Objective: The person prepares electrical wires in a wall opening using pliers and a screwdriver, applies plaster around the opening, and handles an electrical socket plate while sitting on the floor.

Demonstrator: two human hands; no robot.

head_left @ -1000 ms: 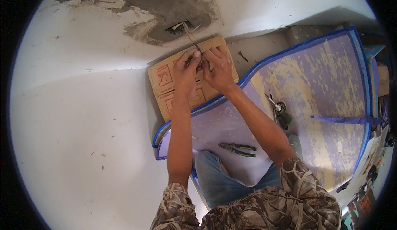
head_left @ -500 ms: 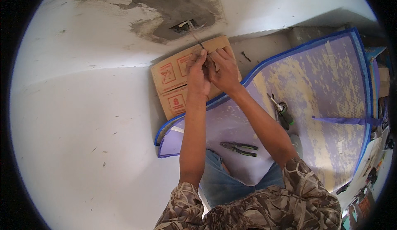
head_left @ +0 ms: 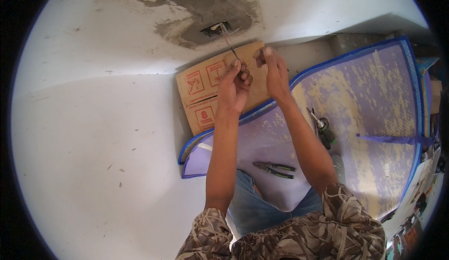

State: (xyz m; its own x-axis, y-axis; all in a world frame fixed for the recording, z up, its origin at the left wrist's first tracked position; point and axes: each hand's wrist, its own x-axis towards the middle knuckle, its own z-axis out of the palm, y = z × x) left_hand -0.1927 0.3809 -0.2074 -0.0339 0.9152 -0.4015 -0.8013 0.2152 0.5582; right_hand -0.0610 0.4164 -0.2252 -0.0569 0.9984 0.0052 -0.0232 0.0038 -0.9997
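Note:
My left hand pinches the lower end of a thin electrical wire. The wire hangs out of a wall box sunk in a grey cement patch. Just above my fingertips a dark stretch shows on it. To the right, apart from the left hand, my right hand is raised with thumb and fingers drawn together. Whatever may be between those fingers is too small to make out. Behind both hands lies a flattened brown cardboard box with red print.
Combination pliers with black and green handles lie on a purple mat with blue edging, near my legs. A screwdriver and another dark-handled tool rest further right. Assorted items crowd the far right edge. White floor extends left.
My hands have separated: the right hand has moved up and right off the wire, while the left hand still pinches its end. The whole view has shifted slightly.

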